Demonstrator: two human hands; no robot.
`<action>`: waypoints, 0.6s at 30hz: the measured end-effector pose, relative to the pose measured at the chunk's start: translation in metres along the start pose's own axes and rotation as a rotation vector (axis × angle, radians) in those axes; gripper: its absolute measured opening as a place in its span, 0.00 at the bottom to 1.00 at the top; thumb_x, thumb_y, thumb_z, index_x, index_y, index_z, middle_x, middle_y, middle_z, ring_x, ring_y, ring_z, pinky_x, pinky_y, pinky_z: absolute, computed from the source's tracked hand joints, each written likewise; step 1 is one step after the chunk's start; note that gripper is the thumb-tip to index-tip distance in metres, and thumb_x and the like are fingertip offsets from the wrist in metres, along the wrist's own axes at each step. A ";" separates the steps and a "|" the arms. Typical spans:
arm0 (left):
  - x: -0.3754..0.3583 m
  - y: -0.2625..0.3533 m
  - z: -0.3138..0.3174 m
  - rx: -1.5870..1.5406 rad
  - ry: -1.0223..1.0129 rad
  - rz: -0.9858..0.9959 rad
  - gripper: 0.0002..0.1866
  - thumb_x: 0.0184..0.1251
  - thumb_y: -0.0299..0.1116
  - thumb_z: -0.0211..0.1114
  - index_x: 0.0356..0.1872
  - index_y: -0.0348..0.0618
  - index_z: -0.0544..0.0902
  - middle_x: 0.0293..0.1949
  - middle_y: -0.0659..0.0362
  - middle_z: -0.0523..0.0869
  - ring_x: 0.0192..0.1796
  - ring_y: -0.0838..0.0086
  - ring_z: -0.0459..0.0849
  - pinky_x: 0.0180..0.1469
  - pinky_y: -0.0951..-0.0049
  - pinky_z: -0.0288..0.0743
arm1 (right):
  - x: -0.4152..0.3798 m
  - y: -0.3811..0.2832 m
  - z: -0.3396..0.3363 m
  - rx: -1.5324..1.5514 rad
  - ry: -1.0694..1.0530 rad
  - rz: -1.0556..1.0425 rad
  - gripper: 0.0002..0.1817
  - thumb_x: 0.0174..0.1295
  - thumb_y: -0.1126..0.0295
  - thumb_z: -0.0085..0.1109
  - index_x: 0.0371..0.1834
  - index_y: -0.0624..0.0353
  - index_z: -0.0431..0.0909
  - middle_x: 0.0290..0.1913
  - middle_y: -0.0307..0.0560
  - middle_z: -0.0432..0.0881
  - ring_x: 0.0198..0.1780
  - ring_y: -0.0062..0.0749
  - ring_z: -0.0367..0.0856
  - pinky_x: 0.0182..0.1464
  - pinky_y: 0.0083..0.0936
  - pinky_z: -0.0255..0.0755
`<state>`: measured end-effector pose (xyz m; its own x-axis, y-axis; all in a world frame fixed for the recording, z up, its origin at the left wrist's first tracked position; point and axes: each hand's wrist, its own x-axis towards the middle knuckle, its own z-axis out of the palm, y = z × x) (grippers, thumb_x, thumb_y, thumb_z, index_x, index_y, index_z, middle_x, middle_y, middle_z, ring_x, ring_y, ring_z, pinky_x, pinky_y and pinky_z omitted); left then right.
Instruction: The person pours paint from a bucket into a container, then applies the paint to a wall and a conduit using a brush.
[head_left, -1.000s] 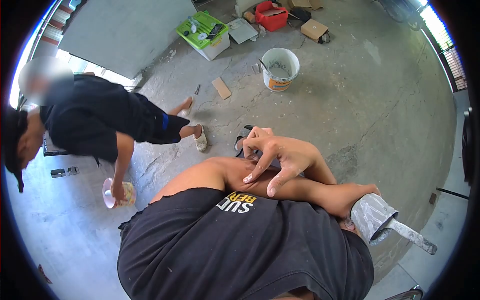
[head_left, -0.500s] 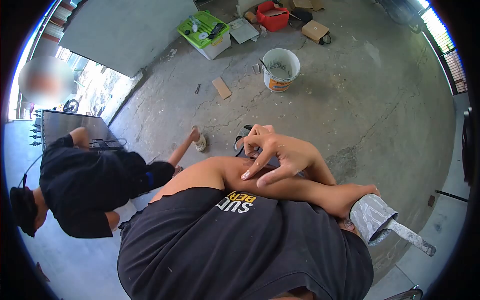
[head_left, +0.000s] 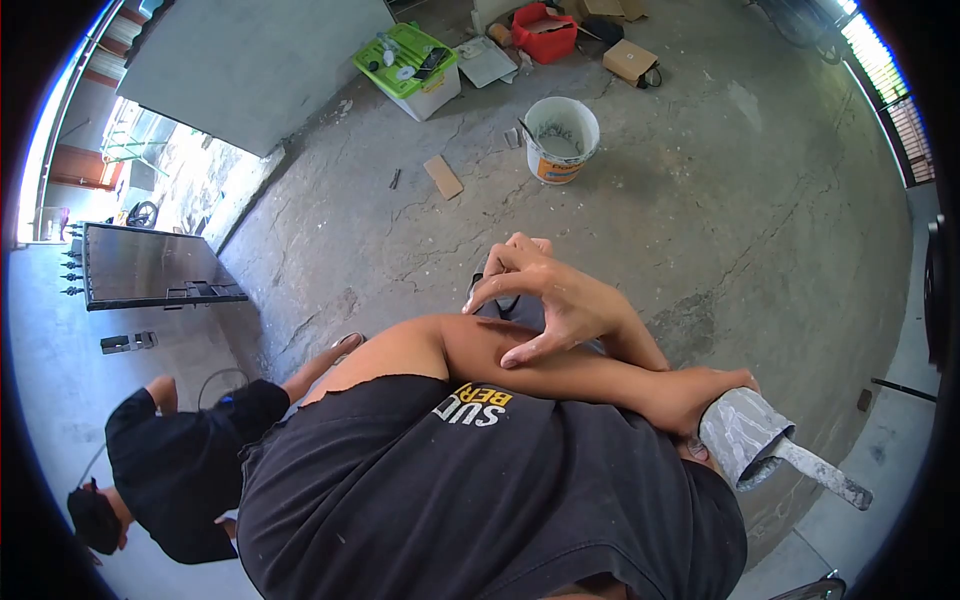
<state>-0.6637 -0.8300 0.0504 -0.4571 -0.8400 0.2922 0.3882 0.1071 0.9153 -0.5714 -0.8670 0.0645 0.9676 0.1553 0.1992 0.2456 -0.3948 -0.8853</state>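
My left hand (head_left: 728,386) is wrapped around a small grey-smeared tub (head_left: 738,432) at the right, its fingers partly hidden behind it. A flat, paste-coated stick-like tool (head_left: 825,475) pokes out of the tub's mouth, which tilts to the lower right. My left forearm crosses in front of my dark T-shirt. Over that forearm is my right hand (head_left: 565,300), empty, with fingers bent and apart. Its thumb tip rests on or just above the forearm skin. White specks mark the right fingertips.
A white bucket (head_left: 562,165) with grey residue stands on the cracked concrete floor. Behind it are a green-lidded box (head_left: 425,95), a red container (head_left: 545,45) and a cardboard box (head_left: 630,62). At lower left, a person in black (head_left: 185,465) bends near a metal gate (head_left: 155,265).
My right index finger has lifted off the left forearm, and the hand has opened wider. The person in black has moved toward the lower left. My left hand and the tub have barely moved.
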 end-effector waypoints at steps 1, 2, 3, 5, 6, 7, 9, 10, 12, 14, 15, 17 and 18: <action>0.000 -0.001 0.001 0.002 0.004 0.011 0.42 0.51 0.28 0.80 0.67 0.42 0.68 0.61 0.44 0.83 0.67 0.50 0.81 0.66 0.59 0.74 | 0.000 0.000 0.001 -0.004 0.001 -0.004 0.27 0.43 0.48 0.82 0.48 0.40 0.90 0.50 0.37 0.77 0.56 0.35 0.68 0.62 0.39 0.53; 0.001 -0.002 0.001 0.004 0.008 0.023 0.42 0.51 0.28 0.80 0.67 0.42 0.68 0.61 0.44 0.83 0.67 0.50 0.81 0.66 0.59 0.75 | -0.001 0.001 0.001 -0.008 0.002 -0.008 0.27 0.42 0.47 0.83 0.48 0.40 0.90 0.50 0.37 0.76 0.57 0.36 0.67 0.62 0.39 0.53; 0.001 -0.003 0.001 0.003 0.008 0.022 0.42 0.51 0.28 0.80 0.67 0.42 0.68 0.61 0.44 0.83 0.67 0.50 0.81 0.66 0.59 0.75 | -0.001 0.000 0.001 -0.008 0.003 -0.008 0.27 0.42 0.47 0.83 0.48 0.40 0.90 0.50 0.37 0.76 0.57 0.36 0.67 0.62 0.39 0.53; 0.001 -0.005 0.001 0.003 0.011 0.035 0.41 0.51 0.28 0.80 0.68 0.42 0.68 0.61 0.44 0.83 0.67 0.50 0.81 0.66 0.59 0.75 | -0.002 0.000 0.000 -0.046 -0.020 -0.019 0.27 0.43 0.46 0.82 0.49 0.39 0.91 0.49 0.36 0.75 0.56 0.35 0.66 0.62 0.39 0.53; 0.001 -0.005 0.001 0.003 0.011 0.034 0.41 0.51 0.28 0.80 0.68 0.42 0.68 0.61 0.44 0.83 0.67 0.50 0.81 0.66 0.59 0.75 | -0.002 0.001 0.001 -0.045 -0.019 -0.020 0.27 0.43 0.46 0.82 0.49 0.39 0.91 0.49 0.36 0.75 0.56 0.35 0.66 0.62 0.39 0.53; 0.001 -0.004 0.001 0.005 0.011 0.028 0.41 0.51 0.28 0.80 0.68 0.42 0.68 0.60 0.44 0.83 0.67 0.50 0.81 0.66 0.59 0.75 | -0.002 0.004 0.002 -0.039 -0.021 -0.044 0.26 0.44 0.44 0.81 0.47 0.38 0.91 0.48 0.38 0.74 0.56 0.37 0.66 0.61 0.40 0.52; 0.001 -0.004 0.001 0.007 0.011 0.023 0.41 0.51 0.28 0.80 0.68 0.42 0.68 0.60 0.44 0.83 0.67 0.50 0.81 0.66 0.59 0.75 | -0.002 0.006 0.003 -0.035 -0.023 -0.069 0.25 0.45 0.42 0.80 0.46 0.37 0.92 0.48 0.39 0.72 0.55 0.38 0.65 0.61 0.41 0.51; 0.000 -0.005 0.001 0.010 0.008 0.026 0.41 0.51 0.28 0.80 0.68 0.42 0.68 0.61 0.44 0.83 0.67 0.50 0.81 0.66 0.59 0.74 | -0.002 0.007 0.003 -0.012 -0.021 -0.088 0.23 0.45 0.44 0.81 0.43 0.37 0.93 0.47 0.38 0.72 0.55 0.37 0.65 0.61 0.41 0.51; 0.000 -0.004 0.000 0.013 0.007 0.030 0.42 0.51 0.28 0.80 0.68 0.43 0.67 0.61 0.44 0.83 0.67 0.50 0.81 0.66 0.59 0.74 | -0.002 0.009 0.002 0.011 -0.019 -0.107 0.20 0.45 0.46 0.82 0.41 0.37 0.94 0.46 0.38 0.71 0.54 0.36 0.65 0.62 0.41 0.51; 0.001 -0.003 -0.001 0.008 -0.002 0.029 0.42 0.51 0.28 0.80 0.68 0.43 0.67 0.62 0.44 0.82 0.67 0.50 0.80 0.67 0.59 0.74 | -0.002 0.010 0.001 0.071 -0.003 -0.150 0.18 0.44 0.49 0.83 0.39 0.36 0.95 0.43 0.35 0.71 0.54 0.33 0.65 0.62 0.40 0.51; 0.001 -0.003 -0.001 0.009 -0.002 0.030 0.42 0.51 0.28 0.80 0.68 0.43 0.67 0.62 0.44 0.82 0.67 0.50 0.80 0.67 0.59 0.74 | -0.002 0.010 0.001 0.071 -0.004 -0.150 0.18 0.44 0.49 0.83 0.39 0.36 0.95 0.43 0.35 0.71 0.54 0.33 0.65 0.62 0.40 0.51; 0.001 -0.004 -0.001 0.008 -0.004 0.061 0.42 0.52 0.28 0.79 0.69 0.43 0.67 0.62 0.45 0.82 0.68 0.51 0.80 0.67 0.60 0.74 | -0.002 0.009 0.000 0.065 0.002 -0.151 0.16 0.44 0.50 0.83 0.37 0.36 0.95 0.40 0.33 0.71 0.53 0.32 0.65 0.62 0.39 0.51; 0.001 -0.004 -0.002 0.009 -0.004 0.062 0.42 0.52 0.28 0.79 0.69 0.43 0.67 0.62 0.45 0.82 0.68 0.51 0.80 0.67 0.60 0.74 | -0.002 0.009 0.000 0.064 0.001 -0.152 0.16 0.44 0.50 0.83 0.37 0.36 0.95 0.40 0.33 0.71 0.53 0.32 0.65 0.62 0.39 0.51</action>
<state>-0.6644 -0.8319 0.0462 -0.4358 -0.8295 0.3493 0.4084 0.1636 0.8980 -0.5707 -0.8710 0.0562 0.9198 0.2074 0.3330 0.3846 -0.3087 -0.8700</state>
